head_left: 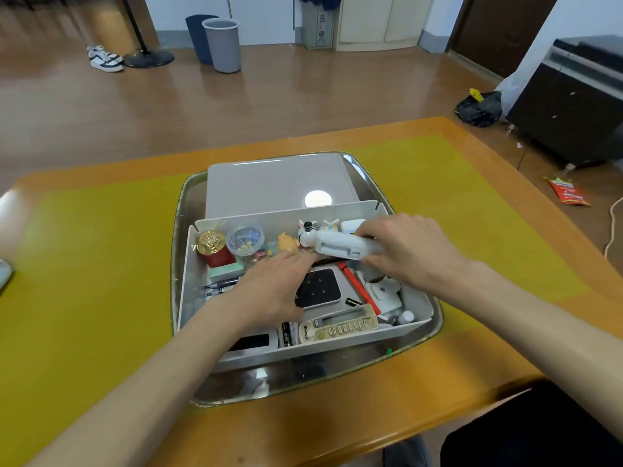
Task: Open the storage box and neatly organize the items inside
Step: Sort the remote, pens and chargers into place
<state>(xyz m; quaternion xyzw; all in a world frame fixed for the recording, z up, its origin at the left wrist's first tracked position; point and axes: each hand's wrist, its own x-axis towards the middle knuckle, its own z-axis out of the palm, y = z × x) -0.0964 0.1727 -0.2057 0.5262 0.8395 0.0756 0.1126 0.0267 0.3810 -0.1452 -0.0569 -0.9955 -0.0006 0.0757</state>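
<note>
The storage box (305, 345) is already opened on the tray (435, 326) mid-table, lid (276, 183) laid behind it, sorting only half done: a white gadget (347, 246) is gripped by the right hand (409, 249), left hand (273, 288) laid flat on the clutter.

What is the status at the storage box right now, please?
Right hand grips white device over the box. Left hand open, fingers reaching among items. Storage box open, lid laid behind. Contents crowded.
</note>
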